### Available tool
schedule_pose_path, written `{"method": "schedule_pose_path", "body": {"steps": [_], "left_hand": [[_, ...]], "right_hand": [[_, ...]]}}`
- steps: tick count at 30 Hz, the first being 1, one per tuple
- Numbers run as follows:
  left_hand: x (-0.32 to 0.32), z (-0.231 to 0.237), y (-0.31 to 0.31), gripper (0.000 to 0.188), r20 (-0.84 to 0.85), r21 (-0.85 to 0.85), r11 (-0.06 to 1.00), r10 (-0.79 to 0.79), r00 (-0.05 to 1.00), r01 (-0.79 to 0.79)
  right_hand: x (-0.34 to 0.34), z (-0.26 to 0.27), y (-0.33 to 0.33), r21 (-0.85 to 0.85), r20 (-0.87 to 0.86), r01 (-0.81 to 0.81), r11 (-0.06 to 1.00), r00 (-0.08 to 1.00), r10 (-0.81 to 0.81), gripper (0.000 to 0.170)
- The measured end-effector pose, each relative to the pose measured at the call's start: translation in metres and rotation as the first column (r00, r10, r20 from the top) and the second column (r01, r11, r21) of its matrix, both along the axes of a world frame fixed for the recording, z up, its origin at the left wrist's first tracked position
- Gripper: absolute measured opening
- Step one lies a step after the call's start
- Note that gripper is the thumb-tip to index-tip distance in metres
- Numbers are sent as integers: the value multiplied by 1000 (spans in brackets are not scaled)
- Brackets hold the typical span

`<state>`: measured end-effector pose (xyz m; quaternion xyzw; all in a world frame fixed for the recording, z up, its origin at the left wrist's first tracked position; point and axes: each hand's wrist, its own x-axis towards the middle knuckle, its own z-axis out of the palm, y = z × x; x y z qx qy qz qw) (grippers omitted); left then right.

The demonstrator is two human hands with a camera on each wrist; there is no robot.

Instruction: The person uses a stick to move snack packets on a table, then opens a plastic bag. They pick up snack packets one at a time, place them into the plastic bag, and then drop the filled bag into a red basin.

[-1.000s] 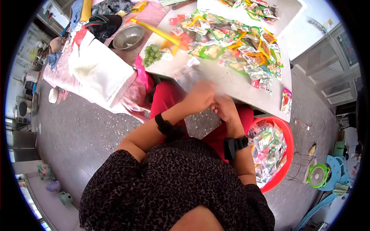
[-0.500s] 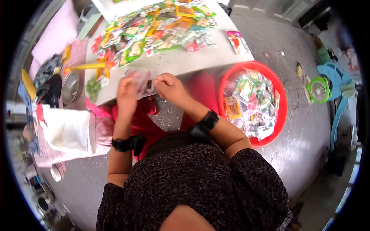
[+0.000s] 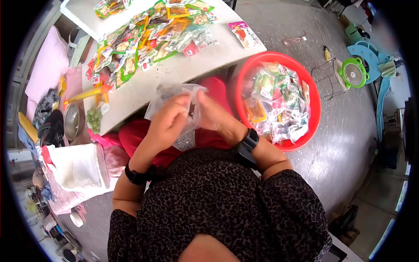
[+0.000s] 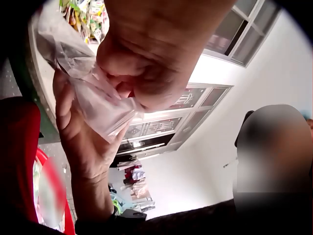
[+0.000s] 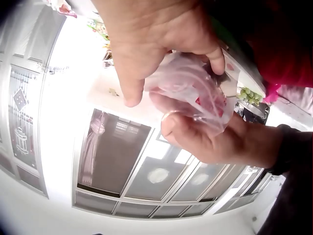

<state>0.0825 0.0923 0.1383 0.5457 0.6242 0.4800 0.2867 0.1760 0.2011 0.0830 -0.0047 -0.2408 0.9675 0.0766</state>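
A clear plastic bag (image 3: 168, 94) is up between both hands, over the lap by the table's front edge. My left hand (image 3: 168, 120) pinches its edge, with thumb and finger at the film in the right wrist view. My right hand (image 3: 211, 113) is cupped about the bag's other side, the fingers curled over it and the thumb spread. In the left wrist view the bag (image 4: 95, 93) lies between the right thumb and fingers. Through the film in the right wrist view, a small red print (image 5: 208, 101) shows. A small dark patch shows at the bag in the head view.
Many packaged snack packets (image 3: 144, 39) cover the back of the white table (image 3: 196, 65). One packet (image 3: 243, 34) lies at its right corner. A red tub (image 3: 315, 105) of packets stands at the right. Grapes (image 3: 93, 120), a yellow-handled tool (image 3: 83, 94) and a metal bowl (image 3: 74, 122) are at the left.
The head view has swung, bringing the red tub up. The hands, close together and then apart, are now around the plastic bag, which is spread between them and raised nearer the body.
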Motion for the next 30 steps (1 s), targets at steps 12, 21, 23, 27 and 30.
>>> {"method": "schedule_pose_path", "body": {"steps": [12,21,23,27,30], "left_hand": [[41,-33,47,13,-596,108,906,-270,756,410],[-5,-67,25,17,-147,41,993,-100,984,107],[-25,-104,12,16,-118,-113,993,-43,992,30],[-38,-149,-15,14,-7,-410,911,37,999,-36],[-46,-176,-41,12,-54,-453,888,57,997,-76]], "right_hand": [[51,-14,24,384,531,444,809,611,-587,16],[154,-132,122,607,241,597,525,491,-837,22],[191,-174,130,575,270,630,522,456,-848,22],[287,-252,135,709,491,494,504,168,-855,29],[375,-305,138,778,548,410,476,-74,-833,34]]}}
